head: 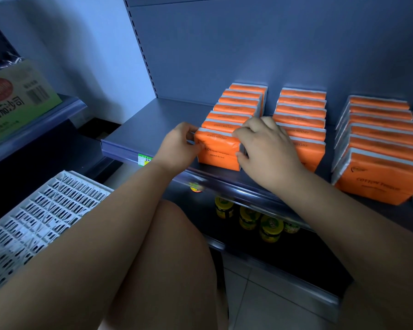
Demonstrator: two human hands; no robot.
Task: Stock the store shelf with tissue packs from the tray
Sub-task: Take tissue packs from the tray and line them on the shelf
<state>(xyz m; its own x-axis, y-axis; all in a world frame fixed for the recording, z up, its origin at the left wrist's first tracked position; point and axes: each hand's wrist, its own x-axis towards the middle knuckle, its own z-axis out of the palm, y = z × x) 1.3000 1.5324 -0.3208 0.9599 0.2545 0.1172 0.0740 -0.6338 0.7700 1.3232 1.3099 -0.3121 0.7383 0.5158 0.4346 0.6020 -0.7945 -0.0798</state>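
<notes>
Orange tissue packs stand on edge in three rows on the grey shelf [153,120]. The front pack [218,151] of the left row sits at the shelf's front edge. My left hand [179,145] grips its left end and my right hand [267,144] grips its right end, fingers over the top. Behind it the left row [239,106] runs back toward the shelf's rear wall. A middle row [301,110] and a right row [379,139] stand further right. The white slatted tray [34,222] lies at lower left, partly hidden by my left arm; no packs show in it.
Yellow-lidded jars [270,227] stand on the lower shelf beneath. A green and white carton [17,101] sits on the neighbouring shelf at left. Bare shelf surface lies left of the left row. My knee fills the lower centre, above a tiled floor [260,306].
</notes>
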